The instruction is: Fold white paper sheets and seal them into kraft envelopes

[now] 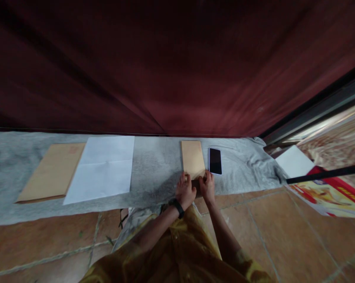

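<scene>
Nearest: yellow garment [183, 251] over the lap, arms reaching forward above the tiled floor [283, 224]; black wristband [177, 208] on the left wrist. Left hand [185, 191] and right hand [207, 185] sit close together, almost touching, both closed on the near end of the small brown envelope [193, 158], fingers curled over its edge. The envelope lies flat on the grey cloth [154, 169], long side running away from the person, with a phone [215, 160] just beside its right edge. Judgement: work at this end goes best with even pressure from both hands, the edge kept square, the far end left flat, and no sideways push towards the phone. Further left on the cloth: white sheet [102, 169], creased in quarters, touching a large brown envelope [53, 171]. Far side: dark red curtain [177, 70]. Writing: faint red mark on the large envelope's top corner, unreadable; yellow lettering on the red poster [328, 192] at right, unreadable; phone screen dark, no brand visible.
</scene>
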A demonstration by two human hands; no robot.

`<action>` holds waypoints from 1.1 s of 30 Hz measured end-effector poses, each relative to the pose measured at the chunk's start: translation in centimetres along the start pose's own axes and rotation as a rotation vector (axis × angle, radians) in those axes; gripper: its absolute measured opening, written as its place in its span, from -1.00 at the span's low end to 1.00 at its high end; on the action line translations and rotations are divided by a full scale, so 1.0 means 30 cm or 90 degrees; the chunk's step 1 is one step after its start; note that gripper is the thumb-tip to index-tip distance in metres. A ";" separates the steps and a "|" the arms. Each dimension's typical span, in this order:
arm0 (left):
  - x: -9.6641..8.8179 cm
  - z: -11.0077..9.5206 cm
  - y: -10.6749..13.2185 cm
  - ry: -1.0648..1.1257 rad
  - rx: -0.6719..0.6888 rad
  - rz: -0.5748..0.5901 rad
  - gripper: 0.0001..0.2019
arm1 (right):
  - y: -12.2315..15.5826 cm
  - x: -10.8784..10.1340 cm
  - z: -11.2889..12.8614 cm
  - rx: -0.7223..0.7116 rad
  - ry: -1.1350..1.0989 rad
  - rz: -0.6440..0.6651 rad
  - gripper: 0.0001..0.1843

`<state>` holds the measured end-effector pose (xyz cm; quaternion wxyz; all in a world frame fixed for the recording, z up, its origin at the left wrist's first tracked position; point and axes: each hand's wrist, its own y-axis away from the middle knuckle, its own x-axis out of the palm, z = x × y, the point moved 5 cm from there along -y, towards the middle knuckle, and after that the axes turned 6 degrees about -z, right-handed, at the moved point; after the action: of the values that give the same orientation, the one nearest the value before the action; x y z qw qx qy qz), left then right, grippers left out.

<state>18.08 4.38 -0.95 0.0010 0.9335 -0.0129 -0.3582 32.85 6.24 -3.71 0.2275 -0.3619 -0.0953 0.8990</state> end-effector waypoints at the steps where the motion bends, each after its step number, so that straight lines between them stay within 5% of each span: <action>1: -0.001 -0.002 0.004 -0.025 0.001 0.008 -0.41 | 0.001 0.001 0.000 -0.003 0.000 -0.002 -0.56; 19: 0.025 -0.009 0.037 -0.186 0.227 0.091 -0.39 | 0.006 0.010 -0.004 -0.023 0.008 -0.006 -0.52; 33: 0.041 -0.008 0.042 -0.220 0.270 0.094 -0.39 | 0.005 0.006 0.005 -0.003 0.017 0.005 -0.54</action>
<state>19.12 3.10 -1.58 -0.1703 0.8344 -0.1557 -0.5006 32.57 6.19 -3.76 0.2242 -0.3750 -0.0930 0.8947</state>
